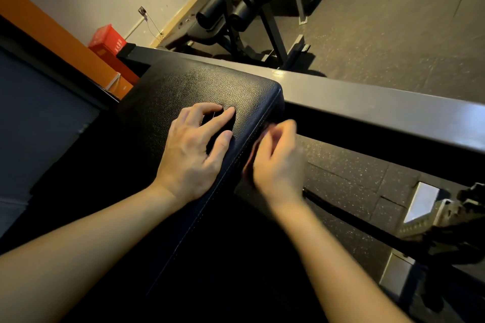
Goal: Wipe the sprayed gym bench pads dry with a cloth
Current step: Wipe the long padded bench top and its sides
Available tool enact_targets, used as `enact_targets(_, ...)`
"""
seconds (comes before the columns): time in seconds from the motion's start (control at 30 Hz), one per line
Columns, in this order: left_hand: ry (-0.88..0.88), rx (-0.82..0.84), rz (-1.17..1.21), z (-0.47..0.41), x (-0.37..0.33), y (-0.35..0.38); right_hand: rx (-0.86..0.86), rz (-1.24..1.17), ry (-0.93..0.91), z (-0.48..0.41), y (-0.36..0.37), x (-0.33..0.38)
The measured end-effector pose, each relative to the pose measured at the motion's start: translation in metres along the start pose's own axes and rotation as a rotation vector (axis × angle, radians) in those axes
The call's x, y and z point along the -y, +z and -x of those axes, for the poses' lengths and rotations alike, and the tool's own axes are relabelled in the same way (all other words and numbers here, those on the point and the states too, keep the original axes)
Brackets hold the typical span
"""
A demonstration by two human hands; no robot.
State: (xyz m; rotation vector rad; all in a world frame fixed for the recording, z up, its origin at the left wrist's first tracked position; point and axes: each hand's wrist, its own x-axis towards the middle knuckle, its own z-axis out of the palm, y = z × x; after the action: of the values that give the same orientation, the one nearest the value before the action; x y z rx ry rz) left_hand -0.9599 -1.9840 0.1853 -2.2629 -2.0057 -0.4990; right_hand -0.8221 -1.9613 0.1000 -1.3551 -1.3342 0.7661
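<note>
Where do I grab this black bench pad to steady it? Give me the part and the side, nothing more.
Take the bench pad by its long stitched edge, coming from the right, beside the blurred right hand. That edge overhangs open floor, so fingers can probably curl under, thumb on top. The broad flat top, under the left hand, offers no hold.

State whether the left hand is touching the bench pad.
Touching: the head view shows the left hand resting palm-down on the bench pad, fingers spread.
</note>
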Motion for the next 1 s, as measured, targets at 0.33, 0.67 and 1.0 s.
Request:
enact_targets(0.33,0.008,0.000,0.001,0.000,0.003,0.002,0.061,-0.026,-0.139,0.019,-0.003,0.007)
enact_targets(0.67,0.011,0.000,-0.004,0.000,0.003,0.002,0.258,-0.048,-0.253,0.074,-0.013,0.009)
enact_targets(1.0,0.006,0.001,-0.012,0.000,0.003,0.002,0.182,-0.085,-0.145,0.071,-0.009,0.021)
